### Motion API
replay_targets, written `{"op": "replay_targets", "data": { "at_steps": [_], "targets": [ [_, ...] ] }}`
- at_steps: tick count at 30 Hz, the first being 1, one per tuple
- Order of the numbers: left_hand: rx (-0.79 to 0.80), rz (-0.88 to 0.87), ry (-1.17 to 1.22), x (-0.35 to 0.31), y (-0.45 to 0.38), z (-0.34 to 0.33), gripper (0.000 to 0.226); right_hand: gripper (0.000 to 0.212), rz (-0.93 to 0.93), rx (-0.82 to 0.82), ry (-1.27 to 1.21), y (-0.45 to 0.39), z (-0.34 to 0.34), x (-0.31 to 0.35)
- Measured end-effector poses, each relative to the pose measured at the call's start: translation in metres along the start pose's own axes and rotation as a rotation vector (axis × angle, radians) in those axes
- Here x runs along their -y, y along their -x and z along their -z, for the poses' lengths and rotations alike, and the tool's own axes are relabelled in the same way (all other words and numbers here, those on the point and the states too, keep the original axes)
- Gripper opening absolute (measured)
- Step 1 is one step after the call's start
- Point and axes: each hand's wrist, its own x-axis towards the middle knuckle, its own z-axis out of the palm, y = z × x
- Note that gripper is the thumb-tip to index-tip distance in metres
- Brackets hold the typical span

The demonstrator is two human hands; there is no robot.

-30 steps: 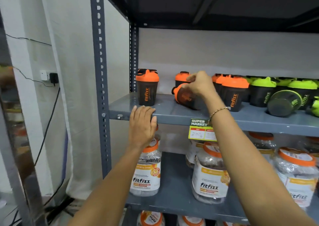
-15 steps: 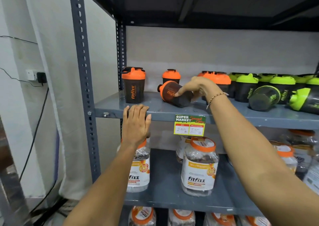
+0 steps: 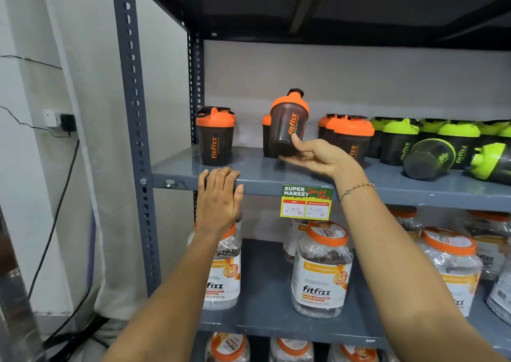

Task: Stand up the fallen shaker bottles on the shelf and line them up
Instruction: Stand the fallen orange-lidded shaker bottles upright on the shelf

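My right hand [image 3: 318, 158] grips the base of an orange-lidded dark shaker bottle [image 3: 289, 121], holding it nearly upright, slightly tilted, just above the grey shelf [image 3: 262, 177]. My left hand [image 3: 218, 195] rests flat over the shelf's front edge. One orange-lidded shaker [image 3: 215, 136] stands alone at the left. Another stands partly hidden behind the held bottle. A group of orange-lidded shakers [image 3: 351, 137] stands to the right, then green-lidded ones [image 3: 401, 140]. Two green-lidded shakers lie on their sides: one [image 3: 427, 158] with its base towards me, one [image 3: 490, 162] at the far right.
A price tag [image 3: 306, 202] hangs from the shelf's front edge. Large orange-lidded jars [image 3: 322, 270] fill the shelf below. The perforated steel upright [image 3: 132, 112] frames the left side. A wall socket with a cable [image 3: 65, 122] is on the left wall.
The orange-lidded shaker lay on its side under my right hand; it is now lifted and turned nearly upright. My left hand stayed on the shelf edge. The camera view shifted.
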Motion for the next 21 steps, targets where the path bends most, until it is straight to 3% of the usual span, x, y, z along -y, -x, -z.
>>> {"op": "replay_targets", "data": {
  "at_steps": [11,21],
  "targets": [
    [-0.009,-0.01,-0.012,0.001,0.001,-0.001,0.028,0.042,0.062,-0.327,0.81,-0.035,0.011,-0.019],
    [-0.011,0.066,0.058,-0.009,-0.001,0.005,0.03,0.045,0.058,-0.261,1.001,-0.026,0.003,-0.021]
  ]
}}
